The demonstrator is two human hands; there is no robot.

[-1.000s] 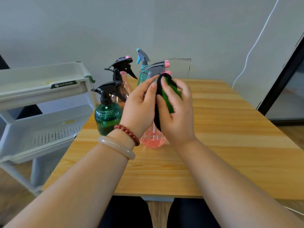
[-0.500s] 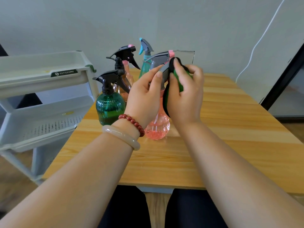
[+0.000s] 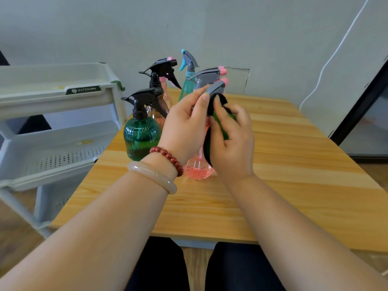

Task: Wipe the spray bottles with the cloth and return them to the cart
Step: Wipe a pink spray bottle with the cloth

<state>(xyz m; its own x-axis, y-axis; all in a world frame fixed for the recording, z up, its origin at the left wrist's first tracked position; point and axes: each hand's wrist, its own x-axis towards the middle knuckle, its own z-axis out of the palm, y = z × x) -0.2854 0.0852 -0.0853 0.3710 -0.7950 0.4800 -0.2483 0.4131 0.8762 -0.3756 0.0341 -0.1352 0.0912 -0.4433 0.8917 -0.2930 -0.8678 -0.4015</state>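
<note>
A pink spray bottle [image 3: 197, 170] with a grey trigger head stands on the wooden table [image 3: 294, 185]. My left hand [image 3: 184, 127] grips its neck and head. My right hand [image 3: 231, 143] presses a green and black cloth [image 3: 219, 118] against the bottle's right side, just under the trigger. Behind and to the left stand a dark green bottle [image 3: 140, 137] with a black head, an amber bottle [image 3: 159, 80] with a black head, a teal bottle [image 3: 186, 80] and another grey-headed bottle [image 3: 210, 75]. The cart [image 3: 52, 97] is at the left.
The white tiered cart stands against the table's left edge, its perforated middle shelf [image 3: 52, 156] open toward me. A white cable [image 3: 327, 66] runs down the wall at the right. A dark door frame [image 3: 361, 106] borders the far right.
My right hand with the cloth has slid down from the trigger head to the bottle's neck and side. My left hand keeps its grip on the pink bottle.
</note>
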